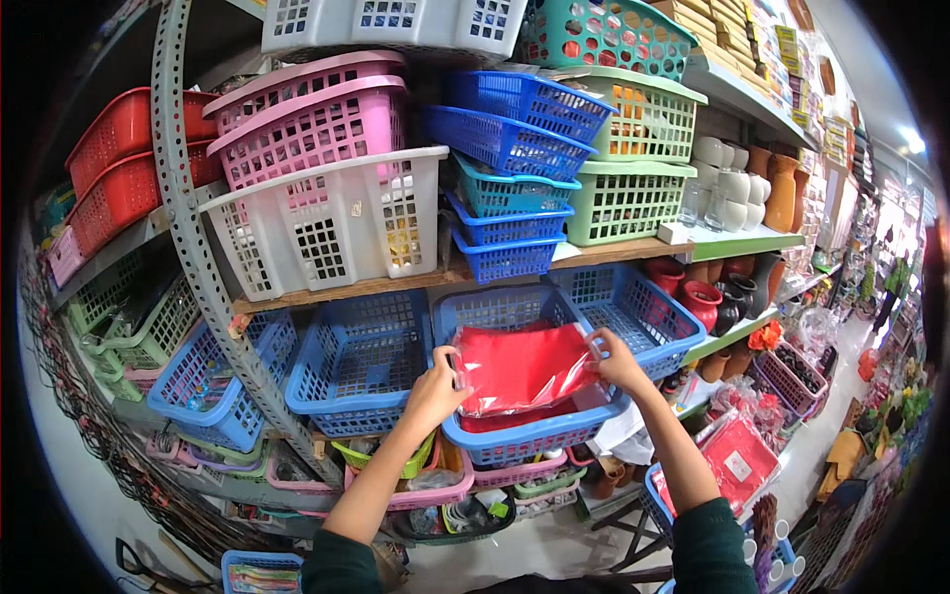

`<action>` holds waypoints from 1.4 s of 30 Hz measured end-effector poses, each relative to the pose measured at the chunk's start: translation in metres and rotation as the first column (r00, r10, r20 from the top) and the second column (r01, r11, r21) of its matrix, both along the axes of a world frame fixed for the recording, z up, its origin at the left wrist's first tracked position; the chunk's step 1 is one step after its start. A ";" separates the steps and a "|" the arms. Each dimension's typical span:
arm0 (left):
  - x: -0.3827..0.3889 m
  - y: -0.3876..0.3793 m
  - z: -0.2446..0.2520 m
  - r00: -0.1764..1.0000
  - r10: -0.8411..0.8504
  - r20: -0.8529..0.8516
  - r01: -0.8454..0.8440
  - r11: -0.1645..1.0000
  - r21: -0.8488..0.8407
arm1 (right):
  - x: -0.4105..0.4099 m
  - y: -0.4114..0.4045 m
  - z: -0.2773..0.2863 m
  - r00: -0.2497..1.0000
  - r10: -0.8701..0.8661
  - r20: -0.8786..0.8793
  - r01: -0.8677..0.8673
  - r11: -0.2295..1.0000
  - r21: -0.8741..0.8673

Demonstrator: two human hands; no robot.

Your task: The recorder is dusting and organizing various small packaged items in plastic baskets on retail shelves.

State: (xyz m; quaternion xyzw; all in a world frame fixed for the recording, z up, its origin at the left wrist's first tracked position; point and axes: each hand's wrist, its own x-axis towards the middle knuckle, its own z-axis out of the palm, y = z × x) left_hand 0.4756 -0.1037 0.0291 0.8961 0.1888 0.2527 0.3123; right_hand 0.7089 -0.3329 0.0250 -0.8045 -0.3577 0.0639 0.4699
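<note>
Between both hands is a flat red packet (527,367) in clear plastic wrap, held over a blue plastic basket (531,438). My left hand (436,386) pinches its left edge, thumb on the near side. At the opposite edge, my right hand (616,360) grips the wrap with bent fingers. More red material shows beneath the packet inside the basket; how much lies there is hidden. To the left is another blue basket (364,405) with a bare mesh floor, and a further blue basket (694,334) adjoins on the right.
A perforated metal shelf post (197,245) slants at the left. Above, a wooden shelf edge (356,286) carries a white basket (334,223) and stacked small blue baskets (512,256). Red and black vases (701,301) stand at right. More wrapped red packets (738,460) rest at lower right.
</note>
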 end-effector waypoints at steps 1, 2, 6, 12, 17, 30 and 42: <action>0.003 0.004 0.000 1.000 0.011 0.003 -0.011 1.000 0.000 | 0.008 0.012 -0.006 0.986 0.043 0.161 -0.044 0.999 0.001; 0.009 0.009 -0.003 0.995 -0.025 -0.094 0.040 0.985 0.168 | 0.018 0.016 -0.009 0.991 0.063 0.116 -0.051 0.993 -0.109; 0.022 0.016 -0.015 0.973 0.025 -0.230 0.088 0.879 0.469 | 0.017 0.042 -0.004 0.979 0.187 0.078 -0.158 0.945 -0.287; 0.059 0.043 -0.026 0.949 0.144 -0.280 0.060 0.790 0.610 | 0.044 0.077 -0.012 0.919 0.302 0.253 -0.178 0.892 -0.416; 0.083 0.043 -0.041 0.875 0.250 -0.413 0.165 0.649 0.742 | 0.085 0.095 -0.036 0.705 0.581 0.406 -0.152 0.683 -0.715; 0.094 0.035 -0.065 0.562 -0.367 -0.742 0.594 0.803 0.053 | 0.034 0.108 -0.039 0.549 0.833 0.061 -0.162 0.178 -0.971; 0.112 0.034 -0.066 0.490 -0.092 -0.867 0.399 0.908 0.129 | 0.063 0.128 -0.066 0.667 0.733 -0.130 -0.306 0.110 -0.946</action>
